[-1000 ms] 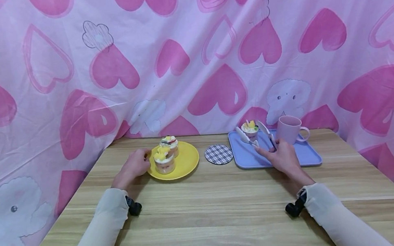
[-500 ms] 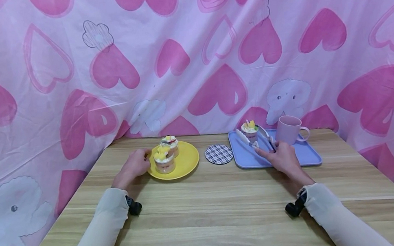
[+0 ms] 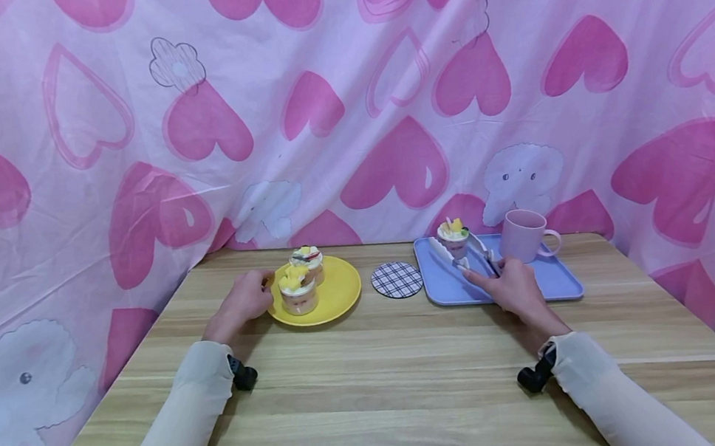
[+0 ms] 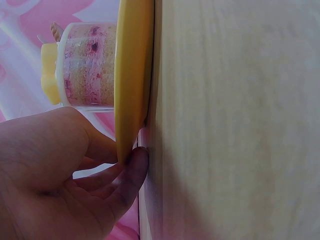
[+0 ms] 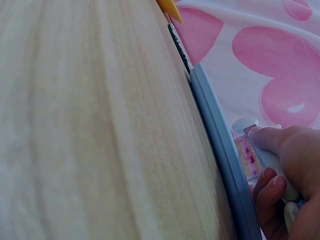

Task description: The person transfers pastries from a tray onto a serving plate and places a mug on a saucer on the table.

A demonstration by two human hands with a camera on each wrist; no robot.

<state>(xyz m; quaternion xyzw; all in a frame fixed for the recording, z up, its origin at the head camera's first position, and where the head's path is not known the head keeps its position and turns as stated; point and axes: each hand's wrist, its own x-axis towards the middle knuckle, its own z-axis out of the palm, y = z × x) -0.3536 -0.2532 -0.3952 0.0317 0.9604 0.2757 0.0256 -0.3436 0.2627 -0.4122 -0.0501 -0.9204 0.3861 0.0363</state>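
Observation:
My left hand [image 3: 245, 300] pinches the left rim of a yellow plate [image 3: 344, 288], thumb above and fingers under it in the left wrist view. On that plate stand two layered cake cups, one in front [image 3: 300, 301] and one behind [image 3: 314, 262], topped with cream and yellow pieces. My right hand [image 3: 516, 282] holds a pair of tongs [image 3: 444, 251] over the blue tray [image 3: 559, 281]. The tong arms lie either side of a third cake cup [image 3: 454, 239], upright on the tray; whether both touch it I cannot tell.
A pink mug [image 3: 522, 234] stands on the tray, right of the tongs and close to my right hand. Between plate and tray lies a round checked coaster [image 3: 397, 280]. A heart-patterned curtain [image 3: 383, 101] hangs behind the wooden table [image 3: 379, 399].
The tong tips have come down from beside the cake cup's top to lower along its sides. My left hand and the plate stay where they were.

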